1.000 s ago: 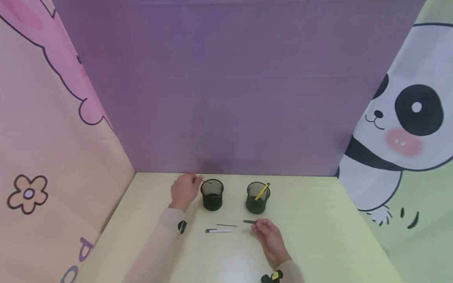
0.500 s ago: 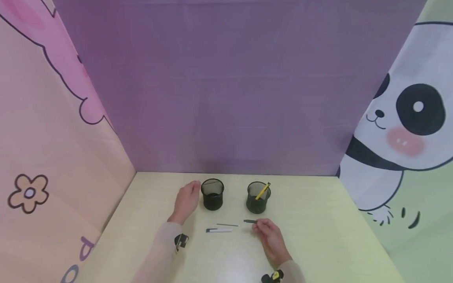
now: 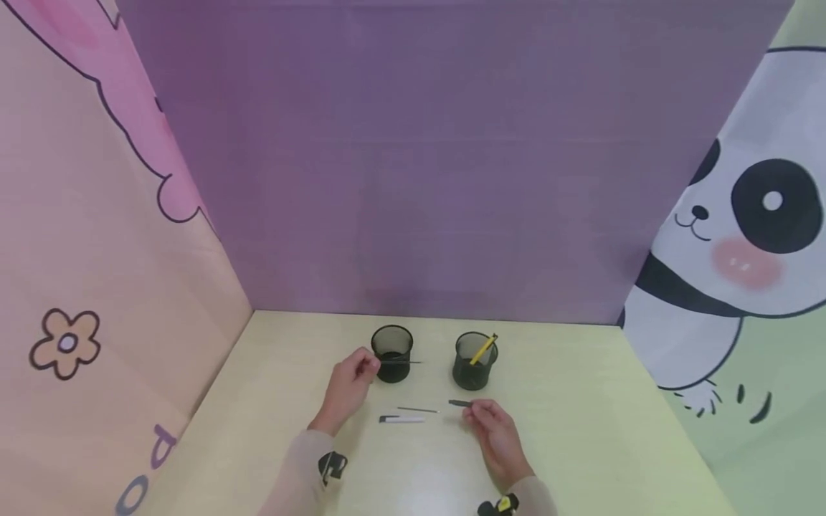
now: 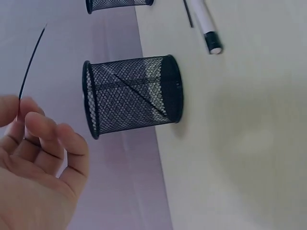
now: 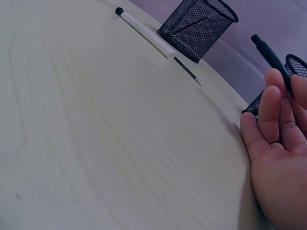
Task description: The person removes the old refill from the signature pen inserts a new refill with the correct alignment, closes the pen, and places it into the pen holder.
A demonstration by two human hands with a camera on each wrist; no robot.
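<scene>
My left hand (image 3: 347, 387) pinches one end of a thin dark stick, which looks like a pen refill (image 4: 31, 64). The stick points right, level with the front of the left black mesh pen cup (image 3: 394, 374). Through that cup's mesh a slender dark rod (image 4: 139, 93) leans inside. My right hand (image 3: 497, 437) holds a dark pen (image 5: 272, 60) between thumb and fingers, its free end toward the left. Between the hands lie a white pen (image 3: 408, 420) with a dark end and, just behind it, a pen refill (image 5: 188, 72) with a metal tip.
A second mesh pen cup (image 3: 470, 376) stands to the right, a yellow stick-like item (image 3: 482, 350) leaning in it. Behind the pale table (image 3: 574, 416) rises a purple backdrop (image 3: 419, 179). Printed panels flank both sides, the right one showing a panda (image 3: 684, 344).
My left hand has come from beside the left cup's rim down and toward me, bringing the thin stick in front of the cup. The right hand stays nearly still with its pen.
</scene>
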